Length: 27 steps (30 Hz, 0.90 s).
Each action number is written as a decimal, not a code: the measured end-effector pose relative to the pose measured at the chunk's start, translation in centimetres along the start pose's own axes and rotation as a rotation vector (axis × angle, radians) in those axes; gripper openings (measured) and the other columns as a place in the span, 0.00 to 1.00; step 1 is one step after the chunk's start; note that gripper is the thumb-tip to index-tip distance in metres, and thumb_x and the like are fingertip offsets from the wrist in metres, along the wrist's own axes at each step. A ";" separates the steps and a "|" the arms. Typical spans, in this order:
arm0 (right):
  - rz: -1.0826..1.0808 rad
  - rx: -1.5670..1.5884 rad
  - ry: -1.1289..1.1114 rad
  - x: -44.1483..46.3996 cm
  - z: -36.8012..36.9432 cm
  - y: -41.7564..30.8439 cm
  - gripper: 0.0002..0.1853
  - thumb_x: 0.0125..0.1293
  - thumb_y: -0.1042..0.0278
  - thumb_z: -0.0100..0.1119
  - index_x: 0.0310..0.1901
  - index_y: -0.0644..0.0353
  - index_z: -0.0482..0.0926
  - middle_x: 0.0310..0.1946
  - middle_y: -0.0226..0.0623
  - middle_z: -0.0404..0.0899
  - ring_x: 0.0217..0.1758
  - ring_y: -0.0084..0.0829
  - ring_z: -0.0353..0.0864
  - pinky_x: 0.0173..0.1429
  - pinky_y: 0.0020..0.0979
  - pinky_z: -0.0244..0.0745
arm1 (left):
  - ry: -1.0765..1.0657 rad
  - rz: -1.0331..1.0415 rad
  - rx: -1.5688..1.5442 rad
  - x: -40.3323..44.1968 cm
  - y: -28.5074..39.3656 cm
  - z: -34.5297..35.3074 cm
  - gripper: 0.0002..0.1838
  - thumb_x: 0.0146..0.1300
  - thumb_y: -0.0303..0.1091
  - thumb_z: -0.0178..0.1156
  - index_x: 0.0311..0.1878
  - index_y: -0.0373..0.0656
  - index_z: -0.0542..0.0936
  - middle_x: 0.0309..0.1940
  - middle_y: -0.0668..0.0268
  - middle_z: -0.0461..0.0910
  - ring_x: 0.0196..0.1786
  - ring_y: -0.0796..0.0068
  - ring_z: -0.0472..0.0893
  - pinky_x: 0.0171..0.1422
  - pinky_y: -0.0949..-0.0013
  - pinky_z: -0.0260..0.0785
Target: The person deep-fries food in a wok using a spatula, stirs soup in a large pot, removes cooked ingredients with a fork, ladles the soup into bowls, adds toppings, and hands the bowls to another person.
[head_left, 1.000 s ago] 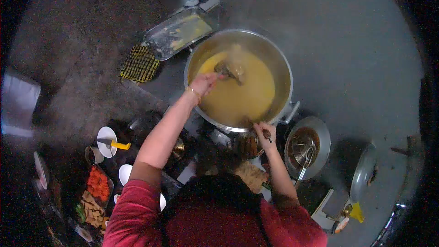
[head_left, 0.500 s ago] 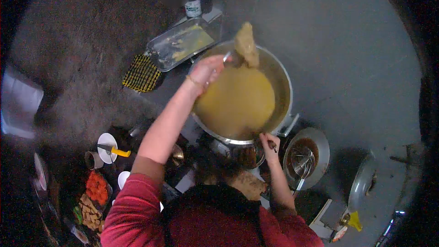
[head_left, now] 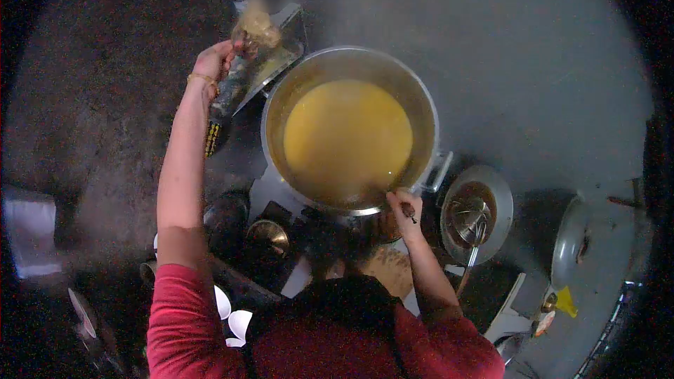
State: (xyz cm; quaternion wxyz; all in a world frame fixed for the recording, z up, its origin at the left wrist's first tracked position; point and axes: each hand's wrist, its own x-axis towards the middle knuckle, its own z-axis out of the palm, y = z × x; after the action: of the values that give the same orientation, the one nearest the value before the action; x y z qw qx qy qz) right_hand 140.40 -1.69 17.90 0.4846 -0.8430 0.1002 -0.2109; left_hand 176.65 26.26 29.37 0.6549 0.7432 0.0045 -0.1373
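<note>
A large metal pot (head_left: pixel 428 112) holds steaming yellow liquid (head_left: pixel 347 130). My left hand (head_left: pixel 213 64) is up at the left, closed round the handle of a utensil that is mostly hidden. On it rests a pale, blurred lump of food (head_left: pixel 256 26), above the metal tray (head_left: pixel 293 35) beside the pot. At the pot's near right rim my right hand (head_left: pixel 406 212) grips a dark handle; the rest of that tool is lost in the liquid and steam.
Right of the pot stands a bowl (head_left: pixel 502 203) of brown liquid with a whisk (head_left: pixel 474 238). A grey pan (head_left: pixel 567 242) lies farther right. White bowls (head_left: pixel 240 323) and a brass-coloured cup (head_left: pixel 270 237) are near my left side. A pot handle (head_left: pixel 442 172) juts out at the right.
My left hand has lifted the pale lump out of the pot and carried it left over the tray. My right hand still holds its handle at the rim.
</note>
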 end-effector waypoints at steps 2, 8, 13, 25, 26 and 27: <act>-0.074 0.009 0.026 0.8 0.3 0.3 0.15 0.52 0.76 0.56 0.14 0.66 0.63 0.12 0.32 0.58 0.16 0.23 0.58 0.22 0.27 0.52 | 0.017 -0.040 0.006 2.1 -2.9 -1.3 0.10 0.57 0.36 0.49 0.37 0.47 0.78 0.17 0.78 0.64 0.18 0.87 0.59 0.21 0.82 0.50; -0.173 -0.354 0.446 6.1 3.3 10.7 0.11 0.51 0.77 0.57 0.16 0.62 0.66 0.16 0.29 0.65 0.20 0.23 0.62 0.27 0.24 0.60 | 0.117 -0.029 0.261 8.0 -9.7 -3.1 0.11 0.53 0.39 0.52 0.32 0.44 0.79 0.20 0.68 0.72 0.20 0.73 0.68 0.23 0.70 0.58; 0.221 0.562 0.741 12.9 1.6 1.8 0.09 0.56 0.69 0.56 0.26 0.65 0.70 0.26 0.34 0.72 0.25 0.23 0.69 0.31 0.26 0.66 | 0.239 0.189 1.054 10.7 -8.5 -0.5 0.11 0.51 0.36 0.53 0.32 0.39 0.79 0.32 0.53 0.78 0.32 0.57 0.78 0.34 0.60 0.67; 0.175 0.814 0.864 15.8 1.9 2.7 0.12 0.56 0.68 0.54 0.19 0.54 0.64 0.14 0.23 0.61 0.16 0.17 0.58 0.18 0.20 0.51 | 0.017 0.119 1.588 8.8 -2.4 -0.4 0.12 0.46 0.27 0.55 0.36 0.36 0.77 0.39 0.48 0.75 0.43 0.54 0.76 0.44 0.59 0.69; 0.111 0.938 0.843 15.5 1.6 2.3 0.16 0.58 0.69 0.52 0.16 0.51 0.59 0.10 0.19 0.53 0.12 0.15 0.49 0.17 0.20 0.45 | 0.052 0.161 1.571 10.3 -2.8 -2.5 0.11 0.46 0.27 0.54 0.35 0.37 0.77 0.38 0.48 0.75 0.43 0.54 0.76 0.44 0.59 0.69; 0.113 0.934 0.851 15.2 1.1 1.8 0.16 0.58 0.69 0.52 0.16 0.51 0.59 0.10 0.19 0.53 0.12 0.15 0.49 0.17 0.20 0.45 | 0.090 0.298 1.605 12.5 -3.7 -5.1 0.10 0.48 0.27 0.52 0.36 0.38 0.77 0.38 0.49 0.75 0.42 0.53 0.75 0.44 0.59 0.69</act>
State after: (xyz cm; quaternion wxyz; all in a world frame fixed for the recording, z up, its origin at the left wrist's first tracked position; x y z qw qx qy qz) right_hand 154.53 -7.46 19.81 0.7296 -0.3785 0.2258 -0.5229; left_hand 189.02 29.59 23.69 -0.0661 0.9834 -0.1677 0.0197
